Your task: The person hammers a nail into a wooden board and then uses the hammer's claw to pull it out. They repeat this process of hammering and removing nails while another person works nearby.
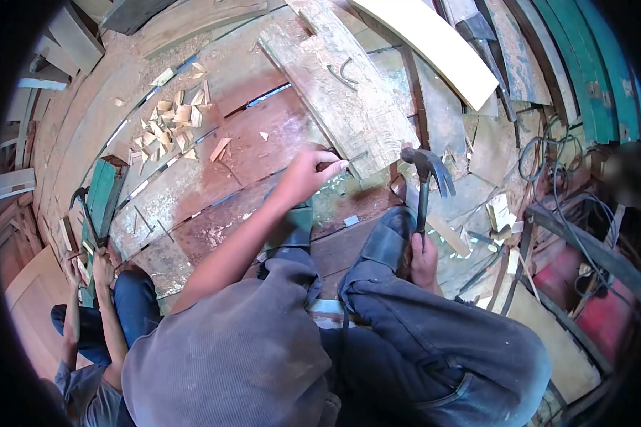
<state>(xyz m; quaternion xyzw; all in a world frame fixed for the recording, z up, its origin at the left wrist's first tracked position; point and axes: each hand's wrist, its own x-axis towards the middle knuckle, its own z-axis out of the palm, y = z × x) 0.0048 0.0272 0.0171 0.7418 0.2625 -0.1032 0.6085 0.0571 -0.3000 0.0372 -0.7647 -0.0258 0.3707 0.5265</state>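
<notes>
We crouch over a weathered plank [342,92] with hammer [426,186] and nail [355,156].

The plank lies on the wooden floor [263,135] just beyond our left hand [308,174], whose fingers pinch what looks like a nail at the plank's near edge. Our right hand [424,260] is closed around the hammer's handle, its head raised beside the plank. Far to our left, another person's hands [92,267] grip a green board [101,196].

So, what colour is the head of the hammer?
Dark grey metal hammer head, seen in the head view.
</notes>
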